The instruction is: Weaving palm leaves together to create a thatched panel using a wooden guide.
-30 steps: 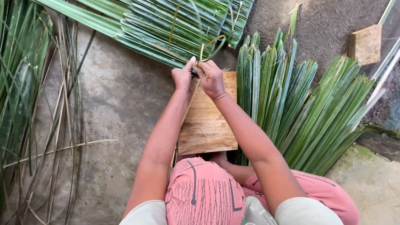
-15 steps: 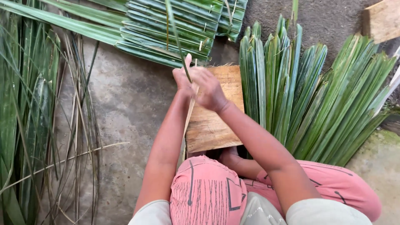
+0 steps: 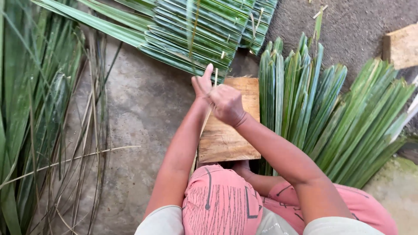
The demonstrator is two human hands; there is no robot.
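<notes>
Bare grey concrete floor (image 3: pixel 139 109) filled the ground under the person, giving way to darker, grittier ground at the upper right. On it, just ahead of the person's pink-patterned knees (image 3: pixel 217 204), lay a wooden board (image 3: pixel 226 139), pale and rough-grained. Both hands were raised together above the far end of that board. The left hand (image 3: pixel 202 83) was closed around a thin leaf strip (image 3: pixel 192 30), its thumb sticking upward, and the right hand (image 3: pixel 226 103) was fisted just beside it, touching or nearly touching the left; the strip itself was blurred and rose from the hands toward the top of the view, so exactly how the right fingers gripped it could not be told. A pale thin sliver (image 3: pixel 215 77) stood up between the two hands. Beyond the board, at the top, lay a flat panel of folded green leaves (image 3: pixel 196 35) laid side by side in overlapping rows. To the right of the board a fanned bundle of long green leaf blades (image 3: pixel 322 113) spread outward, its near edge just beside the board. Along the left edge lay loose green fronds (image 3: pixel 26 109) mixed with dry brownish midribs (image 3: pixel 91 130). A second wooden block (image 3: pixel 400 45) sat at the upper right, well apart from the hands.
</notes>
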